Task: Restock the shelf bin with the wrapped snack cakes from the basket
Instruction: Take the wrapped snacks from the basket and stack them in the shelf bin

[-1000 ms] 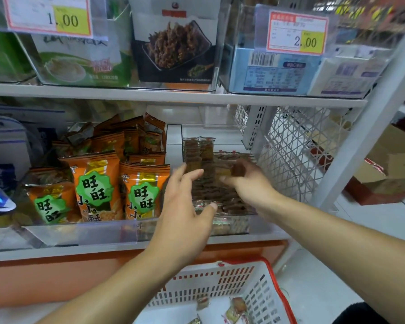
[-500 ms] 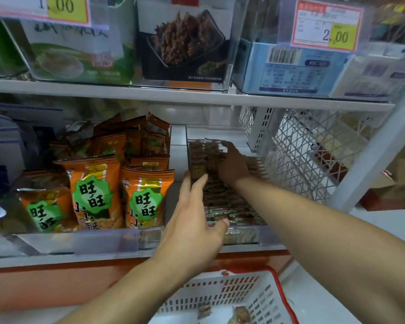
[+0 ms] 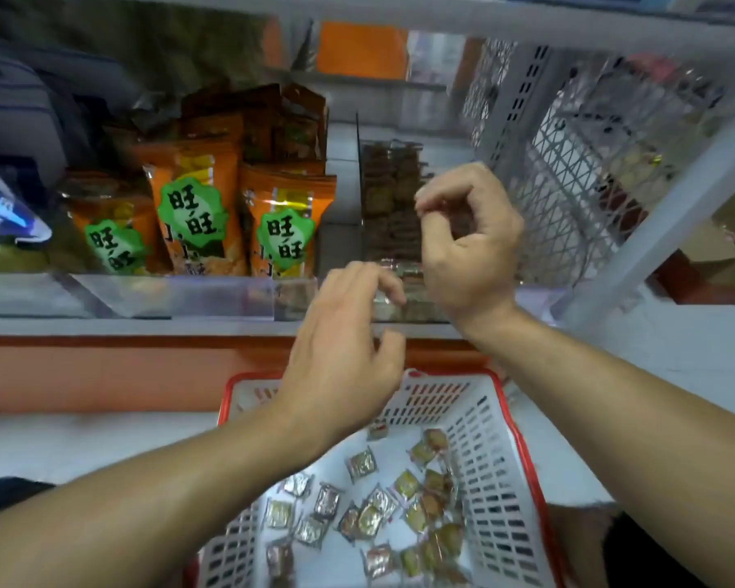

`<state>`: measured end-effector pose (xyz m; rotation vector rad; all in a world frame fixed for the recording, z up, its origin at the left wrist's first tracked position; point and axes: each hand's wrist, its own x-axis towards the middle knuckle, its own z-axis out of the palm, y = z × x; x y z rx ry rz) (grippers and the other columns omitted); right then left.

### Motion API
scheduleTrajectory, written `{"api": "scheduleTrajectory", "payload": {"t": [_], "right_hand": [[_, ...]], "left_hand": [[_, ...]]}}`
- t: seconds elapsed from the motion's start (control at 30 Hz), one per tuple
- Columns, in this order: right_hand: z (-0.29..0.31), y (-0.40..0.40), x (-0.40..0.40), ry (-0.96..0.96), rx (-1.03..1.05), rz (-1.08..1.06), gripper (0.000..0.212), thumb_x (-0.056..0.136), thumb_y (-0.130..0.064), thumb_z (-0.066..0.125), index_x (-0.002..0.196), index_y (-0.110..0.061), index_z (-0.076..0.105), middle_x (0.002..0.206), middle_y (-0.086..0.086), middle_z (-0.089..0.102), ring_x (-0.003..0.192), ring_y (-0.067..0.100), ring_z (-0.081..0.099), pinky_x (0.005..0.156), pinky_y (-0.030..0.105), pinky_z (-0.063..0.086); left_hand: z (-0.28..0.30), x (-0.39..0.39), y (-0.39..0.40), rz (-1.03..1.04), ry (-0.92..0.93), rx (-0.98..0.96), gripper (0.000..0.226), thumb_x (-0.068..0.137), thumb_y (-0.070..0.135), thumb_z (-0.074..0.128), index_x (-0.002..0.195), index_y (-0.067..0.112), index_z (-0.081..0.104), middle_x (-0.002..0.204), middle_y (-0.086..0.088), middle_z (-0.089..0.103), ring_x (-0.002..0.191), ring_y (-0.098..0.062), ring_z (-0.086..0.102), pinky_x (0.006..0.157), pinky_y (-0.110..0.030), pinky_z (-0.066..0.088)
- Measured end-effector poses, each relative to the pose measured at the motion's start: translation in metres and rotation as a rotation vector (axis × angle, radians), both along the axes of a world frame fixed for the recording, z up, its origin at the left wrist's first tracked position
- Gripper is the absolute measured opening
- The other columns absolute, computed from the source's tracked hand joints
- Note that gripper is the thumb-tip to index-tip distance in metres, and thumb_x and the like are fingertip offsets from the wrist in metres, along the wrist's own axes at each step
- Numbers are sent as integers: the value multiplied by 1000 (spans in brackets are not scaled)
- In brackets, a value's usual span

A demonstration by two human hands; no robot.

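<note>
A clear shelf bin on the lower shelf holds rows of brown wrapped snack cakes. My right hand hovers over the front half of the bin, its fingers curled with thumb and forefinger tips together; I see nothing in it. My left hand hangs lower, in front of the shelf edge and above the far rim of the basket, with fingers loosely bent and nothing held. On the floor below stands the white basket with a red rim; several small wrapped snack cakes lie scattered on its bottom.
Orange snack bags fill the bin to the left. A white wire mesh side panel closes the shelf on the right. An upper shelf board hangs close above the bin. The orange shelf base runs behind the basket.
My right hand has drawn back from the rear of the bin to its front, with no cake in it. My left hand has sunk toward the basket. The view has tilted down.
</note>
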<state>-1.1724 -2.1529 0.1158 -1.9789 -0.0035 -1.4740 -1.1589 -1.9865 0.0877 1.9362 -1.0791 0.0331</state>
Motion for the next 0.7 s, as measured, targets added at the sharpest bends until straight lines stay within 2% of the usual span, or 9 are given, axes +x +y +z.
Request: {"api": "scheduleTrajectory", "payload": {"t": [0.1,0.13,0.2,0.27,0.33,0.4,0.5,0.6,0.7], "right_hand": [[-72,46,-54,296,-104,184,22,71,14,56,74,-7,63,77,6,61,73,24,59,68,30,47],[-102,55,-72,531,-172,204,20,74,11,57,80,-6,66,82,7,64,78,26,61,71,34,49],[-161,55,-103,1282,-335,216,27,84,-1,59,107,-14,66,108,5,67,101,26,63,86,39,51],[-215,48,-141,1957,-400,226,38,87,-11,67,125,-16,59,127,7,62,116,28,59,91,38,50],[-249,40,-175,2255,-344,194,40,88,-24,71,123,-8,60,123,11,63,107,30,63,76,33,50],[-274,32,-197,2255,-283,126,43,93,-26,63,131,-8,55,127,12,61,108,29,62,79,33,50],[-304,24,-198,2050,-383,138,74,83,-1,65,150,-18,36,153,8,40,135,28,45,104,41,48],[-318,25,-178,1969,-372,155,75,86,3,57,152,-24,33,155,5,36,143,26,34,112,43,41],[-340,31,-167,1990,-356,199,81,88,3,56,156,-27,23,160,7,27,148,30,25,114,49,38]], "left_hand": [[-63,-22,30,-176,16,486,38,81,14,59,118,22,53,118,-1,58,112,-22,52,94,-34,43],[-89,-26,43,-249,64,695,45,85,15,60,129,21,51,130,-3,57,121,-24,51,100,-35,42],[-140,-29,73,-335,157,1067,59,89,20,65,144,22,43,144,-5,52,131,-24,49,107,-37,43],[-181,-30,96,-333,176,1286,70,89,29,72,150,23,38,146,-5,51,130,-25,52,107,-41,47],[-211,-31,106,-293,192,1362,72,88,32,73,151,22,39,146,-5,51,129,-26,55,106,-43,49],[-236,-32,105,-250,238,1392,74,88,25,70,154,21,36,150,-7,47,133,-27,51,108,-44,48],[-269,-34,97,-229,302,1402,79,90,16,63,159,21,24,162,-8,30,146,-30,35,115,-48,41],[-296,-32,87,-132,377,1309,77,93,25,59,159,25,20,168,-6,18,152,-28,25,117,-50,36],[-317,-25,79,-41,460,1234,95,87,34,74,160,27,14,170,-9,8,155,-31,15,120,-50,30]]}}
